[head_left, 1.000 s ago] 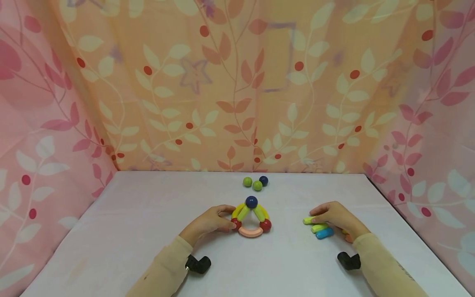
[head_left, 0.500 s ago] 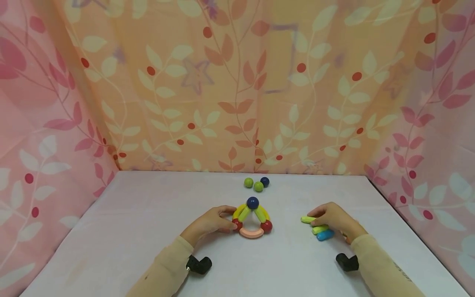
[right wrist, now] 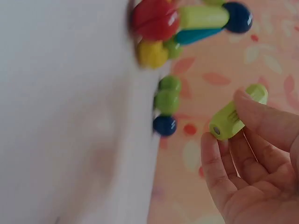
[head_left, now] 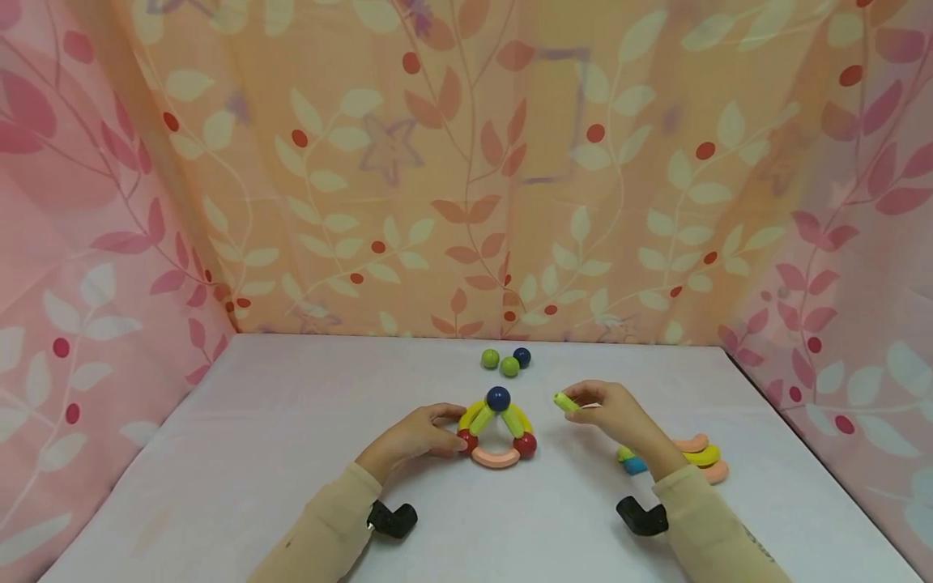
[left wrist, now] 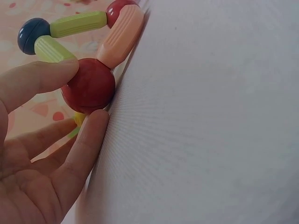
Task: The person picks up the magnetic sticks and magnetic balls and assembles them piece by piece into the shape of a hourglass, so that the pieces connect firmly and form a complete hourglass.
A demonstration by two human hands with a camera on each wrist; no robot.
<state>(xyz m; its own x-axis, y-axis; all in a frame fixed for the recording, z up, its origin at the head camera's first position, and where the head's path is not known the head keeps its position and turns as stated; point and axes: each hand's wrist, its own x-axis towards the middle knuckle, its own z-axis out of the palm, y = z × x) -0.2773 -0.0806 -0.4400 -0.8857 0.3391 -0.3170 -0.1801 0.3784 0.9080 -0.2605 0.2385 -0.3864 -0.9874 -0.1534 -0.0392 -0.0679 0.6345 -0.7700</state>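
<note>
My left hand (head_left: 414, 433) pinches a red ball (left wrist: 88, 86) at the near left corner of a magnetic ball-and-stick frame. A dark blue ball (head_left: 499, 398) tops the frame, with light green sticks (head_left: 515, 419) running down to red balls. A curved pink stick (head_left: 496, 459) joins the two red balls at the front. Right of the frame and above the table, my right hand (head_left: 608, 411) pinches a light green magnetic stick (right wrist: 238, 112) between thumb and fingers. A metal disc shows in that stick's end. The frame and this stick are apart.
Two green balls (head_left: 490, 359) and a dark blue ball (head_left: 521, 357) lie behind the frame on the white table (head_left: 328, 372). Spare sticks, among them a yellow curved stick (head_left: 703, 457) and a blue stick (head_left: 635, 465), lie partly under the right forearm. A patterned curtain (head_left: 328, 202) surrounds the table.
My right hand has lifted the light green stick from the pile and moved it left, toward the frame. The left hand keeps its hold on the red ball.
</note>
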